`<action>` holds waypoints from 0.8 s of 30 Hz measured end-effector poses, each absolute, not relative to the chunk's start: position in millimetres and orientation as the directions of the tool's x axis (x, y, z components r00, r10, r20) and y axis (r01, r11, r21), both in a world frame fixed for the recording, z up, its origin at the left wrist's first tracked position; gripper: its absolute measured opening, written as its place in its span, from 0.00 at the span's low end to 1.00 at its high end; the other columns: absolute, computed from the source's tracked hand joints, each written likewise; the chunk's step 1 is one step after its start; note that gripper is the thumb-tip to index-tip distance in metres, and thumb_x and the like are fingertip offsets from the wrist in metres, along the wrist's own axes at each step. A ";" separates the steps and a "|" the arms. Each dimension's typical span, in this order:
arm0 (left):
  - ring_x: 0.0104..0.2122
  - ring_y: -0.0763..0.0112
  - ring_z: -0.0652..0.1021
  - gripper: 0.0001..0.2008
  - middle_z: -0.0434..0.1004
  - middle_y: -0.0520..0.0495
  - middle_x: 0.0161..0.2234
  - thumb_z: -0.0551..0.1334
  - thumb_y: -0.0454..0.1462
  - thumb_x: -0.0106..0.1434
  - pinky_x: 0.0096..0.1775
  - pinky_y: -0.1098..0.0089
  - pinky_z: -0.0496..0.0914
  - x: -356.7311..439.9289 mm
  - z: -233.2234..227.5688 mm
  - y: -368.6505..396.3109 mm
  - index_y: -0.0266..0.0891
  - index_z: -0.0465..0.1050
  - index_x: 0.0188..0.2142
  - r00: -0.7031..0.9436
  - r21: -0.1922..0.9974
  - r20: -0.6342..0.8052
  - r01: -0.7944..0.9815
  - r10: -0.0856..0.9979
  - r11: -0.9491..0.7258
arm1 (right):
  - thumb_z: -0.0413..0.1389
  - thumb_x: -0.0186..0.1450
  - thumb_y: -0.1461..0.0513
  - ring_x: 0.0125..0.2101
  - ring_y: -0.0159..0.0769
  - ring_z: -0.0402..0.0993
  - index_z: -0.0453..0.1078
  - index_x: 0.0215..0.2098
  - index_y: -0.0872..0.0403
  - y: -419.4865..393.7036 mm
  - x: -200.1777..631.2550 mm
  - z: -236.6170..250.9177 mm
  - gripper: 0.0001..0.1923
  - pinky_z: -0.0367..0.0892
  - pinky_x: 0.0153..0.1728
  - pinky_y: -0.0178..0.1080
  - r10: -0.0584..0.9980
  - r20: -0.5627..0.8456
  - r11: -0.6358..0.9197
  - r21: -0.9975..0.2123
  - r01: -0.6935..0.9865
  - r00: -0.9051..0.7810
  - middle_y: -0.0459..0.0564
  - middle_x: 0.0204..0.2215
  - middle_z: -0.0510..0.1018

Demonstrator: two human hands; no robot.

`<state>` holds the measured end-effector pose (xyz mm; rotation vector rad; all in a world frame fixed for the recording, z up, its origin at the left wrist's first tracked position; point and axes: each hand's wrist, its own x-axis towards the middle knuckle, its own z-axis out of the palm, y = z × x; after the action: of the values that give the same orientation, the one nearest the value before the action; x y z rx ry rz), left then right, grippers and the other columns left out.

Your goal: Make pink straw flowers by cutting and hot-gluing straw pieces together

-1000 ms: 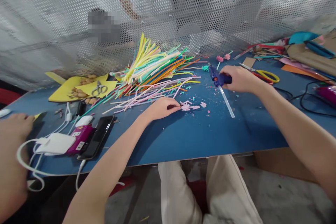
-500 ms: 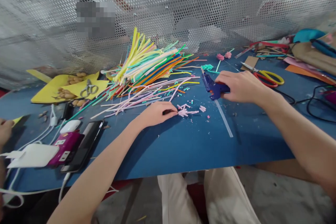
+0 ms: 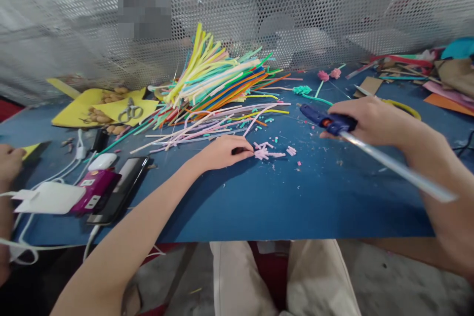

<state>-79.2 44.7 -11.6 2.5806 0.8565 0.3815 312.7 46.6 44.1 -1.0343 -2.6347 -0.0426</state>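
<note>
My right hand point(image 3: 370, 114) is wrapped round the handle of a dark blue glue gun point(image 3: 329, 119), lifted over the table. A long clear glue stick point(image 3: 396, 163) juts from its back end toward my forearm, and its nozzle points left. My left hand point(image 3: 227, 152) rests low over the table, thumb and finger pinched on the left end of a lilac pipe cleaner cluster point(image 3: 262, 153). A few cut lilac pieces point(image 3: 291, 150) lie just right of it. Loose pipe cleaners point(image 3: 207, 131) are spread behind my left hand.
A big bundle of coloured pipe cleaners point(image 3: 222, 79) lies against the perforated metal screen point(image 3: 237, 15). Pink pipe cleaner flowers point(image 3: 323, 75) are at the back. Small scissors point(image 3: 130, 111) sit on yellow paper; a phone point(image 3: 120, 190), charger point(image 3: 50, 197) and cables lie left, near another person's hand point(image 3: 10, 163).
My right hand has moved right and turned the glue gun, so the glue stick swings up toward my forearm. My left hand keeps its pinch; the view has shifted slightly.
</note>
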 end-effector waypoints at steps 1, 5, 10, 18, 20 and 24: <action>0.37 0.72 0.80 0.11 0.81 0.47 0.40 0.58 0.42 0.73 0.41 0.71 0.69 -79.3 -11.8 44.6 0.41 0.79 0.43 0.775 0.447 0.133 0.510 0.618 -0.735 | 0.58 0.67 0.52 0.26 0.33 0.68 0.69 0.34 0.52 46.7 311.5 43.4 0.12 0.59 0.30 0.38 0.647 0.292 0.757 -0.130 0.641 -0.705 0.48 0.28 0.76; 0.38 0.71 0.80 0.11 0.81 0.48 0.41 0.58 0.42 0.73 0.42 0.71 0.69 -79.6 -12.2 44.1 0.42 0.78 0.44 0.775 0.426 0.130 0.520 0.619 -0.741 | 0.56 0.70 0.48 0.20 0.27 0.61 0.69 0.29 0.54 52.1 308.6 37.1 0.19 0.57 0.27 0.36 0.635 0.283 0.772 -0.232 0.592 -0.719 0.45 0.22 0.73; 0.39 0.71 0.79 0.11 0.80 0.48 0.43 0.58 0.42 0.73 0.42 0.70 0.69 -78.7 -11.9 42.7 0.42 0.78 0.43 0.771 0.393 0.114 0.545 0.627 -0.741 | 0.55 0.71 0.48 0.21 0.27 0.61 0.68 0.28 0.53 62.5 317.4 31.0 0.20 0.55 0.26 0.35 0.657 0.260 0.754 -0.248 0.609 -0.708 0.45 0.21 0.71; 0.36 0.69 0.78 0.10 0.78 0.49 0.37 0.60 0.44 0.72 0.39 0.69 0.67 -71.8 -9.4 35.4 0.41 0.73 0.45 0.772 0.322 0.078 0.580 0.631 -0.749 | 0.54 0.71 0.48 0.19 0.29 0.56 0.64 0.25 0.53 69.8 329.4 21.6 0.22 0.50 0.24 0.38 0.677 0.304 0.732 -0.189 0.654 -0.670 0.45 0.19 0.67; 0.37 0.68 0.78 0.11 0.78 0.49 0.37 0.59 0.45 0.72 0.39 0.68 0.67 -69.6 -8.3 33.5 0.41 0.72 0.46 0.772 0.305 0.072 0.586 0.632 -0.751 | 0.54 0.71 0.48 0.19 0.29 0.56 0.65 0.26 0.53 68.8 327.0 18.6 0.22 0.51 0.24 0.38 0.684 0.303 0.728 -0.233 0.645 -0.664 0.44 0.19 0.67; 0.37 0.68 0.78 0.10 0.78 0.49 0.36 0.59 0.44 0.73 0.39 0.68 0.66 -68.5 -7.7 32.7 0.41 0.71 0.45 0.768 0.285 0.070 0.596 0.636 -0.751 | 0.55 0.71 0.49 0.20 0.29 0.59 0.67 0.30 0.53 61.2 314.4 16.6 0.19 0.53 0.25 0.37 0.680 0.285 0.731 -0.340 0.592 -0.676 0.44 0.20 0.68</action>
<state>-68.5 32.7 -7.7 2.7176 0.9639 0.2375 314.4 61.2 16.6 -0.9787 -2.5415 0.3086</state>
